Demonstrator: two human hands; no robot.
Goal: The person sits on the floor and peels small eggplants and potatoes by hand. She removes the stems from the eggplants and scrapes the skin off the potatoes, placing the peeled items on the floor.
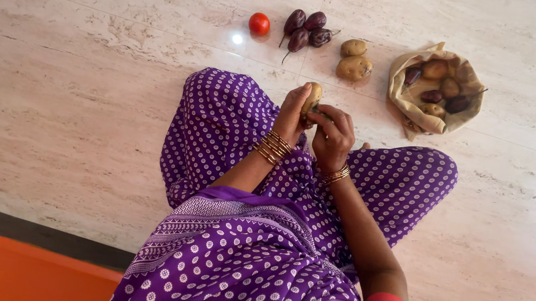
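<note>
A person in purple white-dotted cloth sits cross-legged on the pale marble floor point(67, 87). The left hand point(293, 113) has its grip clamped on a tan oval potato point(313, 98), held above the lap; the right hand point(333, 137) has its fingers pressed together against the potato's lower side. On the floor beyond the knees lie a round red tomato point(259, 23), four dark purple small aubergines point(306, 29), two more tan potatoes point(354, 59), and an open beige cloth bag point(403, 85) with potatoes and aubergines inside. Gold bangles point(274, 147) circle both wrists.
</note>
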